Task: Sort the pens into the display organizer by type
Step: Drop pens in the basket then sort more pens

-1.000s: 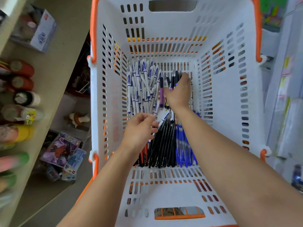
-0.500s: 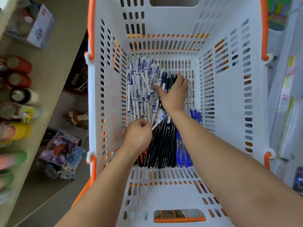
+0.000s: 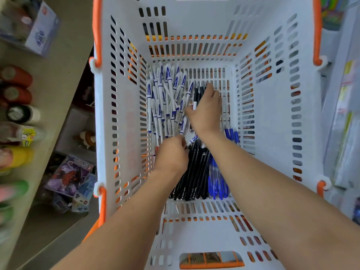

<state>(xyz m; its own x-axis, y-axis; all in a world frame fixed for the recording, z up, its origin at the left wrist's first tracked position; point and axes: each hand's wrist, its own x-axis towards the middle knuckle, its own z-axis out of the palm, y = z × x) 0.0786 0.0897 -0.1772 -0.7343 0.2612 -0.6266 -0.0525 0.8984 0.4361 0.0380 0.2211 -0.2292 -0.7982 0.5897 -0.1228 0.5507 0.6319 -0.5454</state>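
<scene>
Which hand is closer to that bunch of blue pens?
Right. The right hand is just up and left of the blue pens, its forearm crossing them; the left hand sits beyond the black pens.

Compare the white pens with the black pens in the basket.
The white pens are white with blue caps and print; the black pens are plain dark. The white pens lie crisscrossed at the basket's far left; the black pens lie parallel nearer the person. The left hand reaches the white pile's near end; the right forearm crosses the black ones. Both lie on the basket floor.
</scene>
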